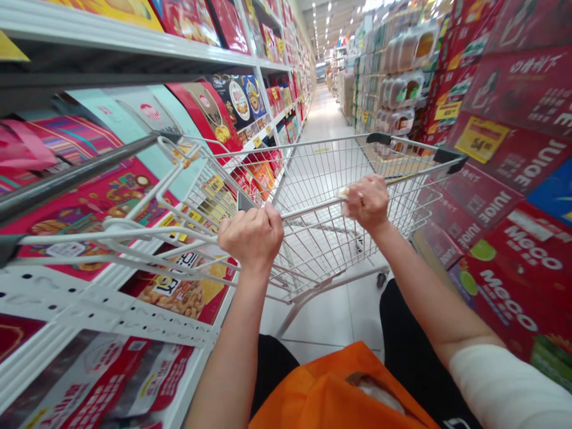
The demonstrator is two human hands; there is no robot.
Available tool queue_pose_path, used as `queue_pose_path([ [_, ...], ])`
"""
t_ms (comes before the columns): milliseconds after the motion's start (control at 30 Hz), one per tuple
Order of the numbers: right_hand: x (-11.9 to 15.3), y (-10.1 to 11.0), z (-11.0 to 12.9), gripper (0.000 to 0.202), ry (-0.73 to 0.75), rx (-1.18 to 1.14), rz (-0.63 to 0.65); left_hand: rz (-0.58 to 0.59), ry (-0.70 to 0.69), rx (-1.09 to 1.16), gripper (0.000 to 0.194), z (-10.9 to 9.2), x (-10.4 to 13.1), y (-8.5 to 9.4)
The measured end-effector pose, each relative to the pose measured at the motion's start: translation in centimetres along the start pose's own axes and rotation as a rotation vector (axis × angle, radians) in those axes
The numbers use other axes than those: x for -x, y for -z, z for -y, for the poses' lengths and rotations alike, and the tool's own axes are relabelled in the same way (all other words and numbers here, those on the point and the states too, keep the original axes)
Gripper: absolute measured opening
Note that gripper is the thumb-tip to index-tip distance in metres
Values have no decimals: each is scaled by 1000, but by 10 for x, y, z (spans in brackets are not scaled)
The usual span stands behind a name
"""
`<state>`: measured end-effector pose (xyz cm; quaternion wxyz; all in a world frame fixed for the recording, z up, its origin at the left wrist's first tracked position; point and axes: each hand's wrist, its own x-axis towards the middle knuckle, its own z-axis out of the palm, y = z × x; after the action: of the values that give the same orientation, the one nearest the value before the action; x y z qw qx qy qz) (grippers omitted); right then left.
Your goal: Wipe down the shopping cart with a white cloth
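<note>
A wire shopping cart (322, 238) stands across the front of me, turned sideways, and its basket shows no goods. My left hand (251, 235) is closed around the cart's side rim near the middle of the view. Farther right along the same rim, my right hand (367, 202) is also closed on it. A small whitish bit shows by the right hand's fingers; I cannot make out what it is. The cart's dark handle bar (80, 173) lies off to the left, close to the shelf goods.
White shelves (210, 50) with boxed and bagged goods run along the left. Stacked red drink cartons (513, 262) rise close on the right, one with a yellow price tag (480, 138). Between them a tiled aisle (324, 116) leads away. An orange garment (330, 393) is below my hands.
</note>
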<state>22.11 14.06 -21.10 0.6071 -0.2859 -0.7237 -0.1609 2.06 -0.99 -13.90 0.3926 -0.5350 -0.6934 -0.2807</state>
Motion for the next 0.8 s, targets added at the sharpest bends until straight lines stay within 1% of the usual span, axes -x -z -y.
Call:
queue_pose_path([
  [67, 4, 4, -24, 49, -25, -21, -33, -20, -10, -13, 43, -3, 1, -1],
  [100, 5, 3, -29, 49, -49, -25, -54, -29, -12, -16, 44, -6, 2, -2],
  [133, 5, 2, -28, 49, -80, -22, -79, -38, -12, -12, 44, -8, 2, -4],
  [167, 5, -2, -23, 48, -133, -3, -126, -47, -7, -2, 44, -12, 2, -5],
  [233, 2, -11, 0, 46, -280, 56, -245, -55, 10, 23, 43, -19, 3, -7],
  [267, -1, -16, 17, 44, -363, 91, -306, -51, 18, 31, 43, -23, 3, -7],
  [300, -3, -20, 36, 43, -424, 105, -329, -40, 24, 31, 43, -26, 3, -7],
  [333, -6, -24, 54, 42, -409, 94, -312, -25, 27, 23, 43, -29, 3, -7],
  [400, -10, -28, 85, 40, -358, 59, -232, 9, 29, -2, 46, -34, 2, -5],
  [433, -11, -28, 94, 38, -325, 41, -194, 24, 27, -12, 47, -35, 2, -4],
  [467, -12, -26, 97, 37, -270, 19, -145, 39, 20, -18, 47, -36, 1, -2],
  [500, -12, -22, 93, 35, -200, -4, -90, 51, 12, -19, 47, -36, 1, -1],
  [533, -11, -17, 83, 34, -128, -25, -31, 61, 5, -16, 47, -36, 1, 0],
  [567, -9, -11, 68, 33, -54, -46, 24, 69, -1, -11, 48, -35, 1, 1],
  [600, -7, -5, 50, 34, -17, -52, 66, 71, -5, -3, 48, -35, 1, 2],
  [633, -4, 0, 31, 38, -56, -34, 61, 68, -8, 7, 48, -34, 1, 2],
  [700, 0, 7, -2, 44, -187, -1, -28, 41, -4, 31, 48, -34, 2, 1],
  [733, 2, 8, -12, 45, -262, 10, -75, 21, -2, 43, 48, -35, 2, 0],
  [767, 5, 7, -17, 45, -327, 12, -127, 0, 3, 52, 47, -35, 2, -2],
  [800, 7, 4, -15, 43, -376, 6, -172, -19, 10, 60, 47, -36, 2, -3],
])
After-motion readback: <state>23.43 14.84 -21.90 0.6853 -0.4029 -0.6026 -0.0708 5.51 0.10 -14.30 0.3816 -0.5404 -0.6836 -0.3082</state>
